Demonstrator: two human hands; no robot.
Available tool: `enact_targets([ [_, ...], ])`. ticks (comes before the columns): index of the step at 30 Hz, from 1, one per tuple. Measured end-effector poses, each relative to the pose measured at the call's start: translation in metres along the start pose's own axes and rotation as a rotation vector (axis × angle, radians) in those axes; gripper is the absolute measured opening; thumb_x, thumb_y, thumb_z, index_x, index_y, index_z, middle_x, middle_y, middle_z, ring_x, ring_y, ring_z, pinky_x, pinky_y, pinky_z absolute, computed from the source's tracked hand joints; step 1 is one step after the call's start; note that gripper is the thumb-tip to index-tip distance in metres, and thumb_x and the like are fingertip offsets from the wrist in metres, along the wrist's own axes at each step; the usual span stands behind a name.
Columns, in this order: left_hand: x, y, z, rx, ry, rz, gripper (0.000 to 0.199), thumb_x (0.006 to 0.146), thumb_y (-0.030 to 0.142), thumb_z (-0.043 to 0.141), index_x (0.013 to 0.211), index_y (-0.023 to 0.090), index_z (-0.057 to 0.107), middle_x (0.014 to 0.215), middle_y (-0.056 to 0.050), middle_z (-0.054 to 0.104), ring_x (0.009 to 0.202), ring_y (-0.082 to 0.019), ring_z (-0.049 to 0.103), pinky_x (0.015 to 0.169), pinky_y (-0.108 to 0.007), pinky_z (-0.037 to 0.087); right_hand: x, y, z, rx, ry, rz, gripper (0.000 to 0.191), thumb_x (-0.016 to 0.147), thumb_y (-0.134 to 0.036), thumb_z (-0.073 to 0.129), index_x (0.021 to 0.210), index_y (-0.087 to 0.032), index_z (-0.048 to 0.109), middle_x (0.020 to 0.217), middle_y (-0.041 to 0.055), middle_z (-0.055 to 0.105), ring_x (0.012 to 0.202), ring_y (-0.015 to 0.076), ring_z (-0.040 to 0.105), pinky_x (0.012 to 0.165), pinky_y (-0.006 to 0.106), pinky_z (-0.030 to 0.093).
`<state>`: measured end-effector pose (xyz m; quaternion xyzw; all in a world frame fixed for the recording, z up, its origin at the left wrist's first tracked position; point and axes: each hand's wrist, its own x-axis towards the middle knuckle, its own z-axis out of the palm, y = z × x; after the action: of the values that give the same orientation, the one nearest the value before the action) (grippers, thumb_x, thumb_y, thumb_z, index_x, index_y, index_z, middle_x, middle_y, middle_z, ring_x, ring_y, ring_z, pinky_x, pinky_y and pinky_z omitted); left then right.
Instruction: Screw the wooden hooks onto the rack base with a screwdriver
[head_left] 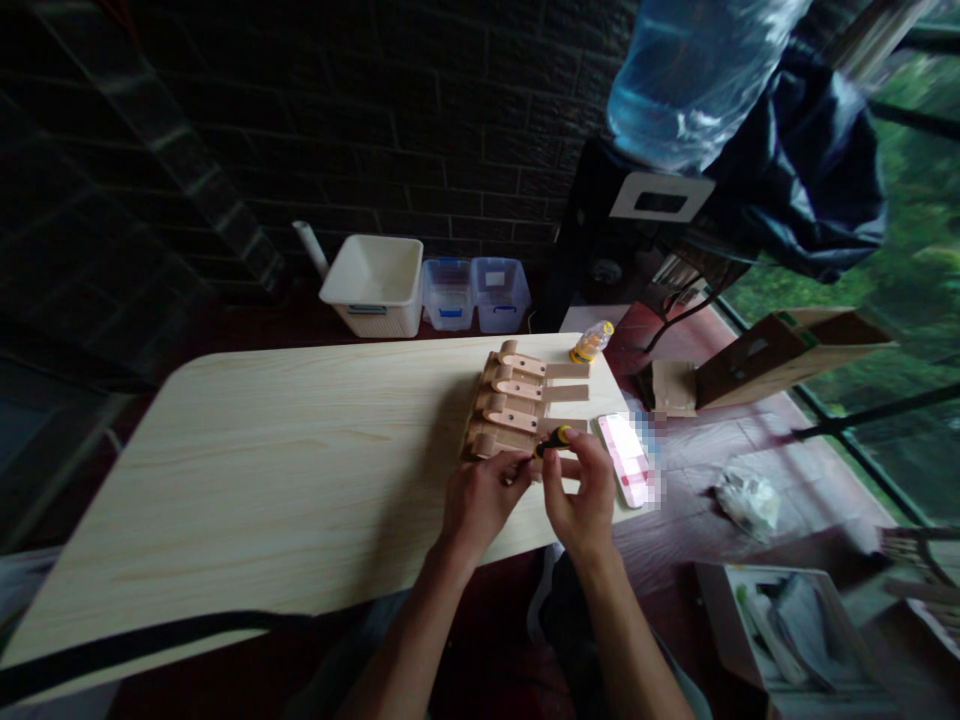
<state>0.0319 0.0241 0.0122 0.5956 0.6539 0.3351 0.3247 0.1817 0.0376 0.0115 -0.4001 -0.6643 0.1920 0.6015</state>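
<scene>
My right hand (581,495) is closed around a short black-and-yellow screwdriver (556,440), held at a slant with its tip toward my left hand. My left hand (484,500) is closed in a pinch by that tip, at the near end of a wooden assembly (517,400); whatever its fingers hold is hidden. The assembly has several parallel light-wood pieces with rounded ends on the left, dark holes or screws on top, and flat slats sticking out to the right. My fingers cover part of its nearest piece.
A clear bottle with yellow ends (592,342) stands at the table's back right corner. A lit phone (626,460) lies by the right edge of the table (285,450). Behind are a white bin (375,275) and two clear boxes (499,295); a water dispenser (652,195) stands beyond.
</scene>
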Motion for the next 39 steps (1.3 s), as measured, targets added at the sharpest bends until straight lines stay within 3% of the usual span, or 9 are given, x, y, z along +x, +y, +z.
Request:
enact_targets([
  [11,-0.0013,0.0008,0.0002,-0.016,-0.001,-0.012,0.016,0.098,0.034,0.077,0.11,0.031,0.086,0.099,-0.001,0.088,0.088,-0.017,0.084,0.075,-0.021,0.056,-0.0044,0.0042,-0.0004,-0.005,0.006,0.021,0.048,0.101,-0.014,0.068,0.144,-0.032,0.055,0.126,0.0078,0.072,0.114,0.0205,0.077,0.081,0.035,0.073],
  [26,-0.0006,-0.0017,0.0005,-0.06,-0.012,-0.009,0.016,0.096,0.033,0.079,0.111,0.03,0.086,0.098,-0.002,0.088,0.087,-0.018,0.084,0.073,-0.02,0.057,-0.0035,0.0038,-0.0029,0.007,-0.02,-0.011,0.049,0.1,-0.012,0.068,0.144,-0.029,0.056,0.127,0.0101,0.071,0.112,0.0218,0.079,0.085,0.04,0.074],
  [32,-0.0005,-0.0026,0.0012,-0.05,-0.01,0.002,0.018,0.096,0.033,0.08,0.112,0.029,0.086,0.095,-0.002,0.088,0.086,-0.018,0.084,0.072,-0.021,0.056,-0.0063,0.0053,-0.0024,-0.005,-0.011,-0.001,0.05,0.101,-0.013,0.068,0.146,-0.029,0.053,0.125,0.0098,0.073,0.113,0.0213,0.079,0.078,0.034,0.074],
  [39,-0.0005,-0.0026,0.0013,-0.042,-0.019,0.001,0.016,0.097,0.034,0.079,0.11,0.031,0.086,0.098,-0.001,0.088,0.088,-0.018,0.083,0.072,-0.021,0.055,-0.0067,0.0074,-0.0035,-0.008,-0.029,-0.03,0.051,0.1,-0.013,0.069,0.145,-0.03,0.053,0.124,0.0092,0.072,0.112,0.0222,0.08,0.078,0.037,0.075],
])
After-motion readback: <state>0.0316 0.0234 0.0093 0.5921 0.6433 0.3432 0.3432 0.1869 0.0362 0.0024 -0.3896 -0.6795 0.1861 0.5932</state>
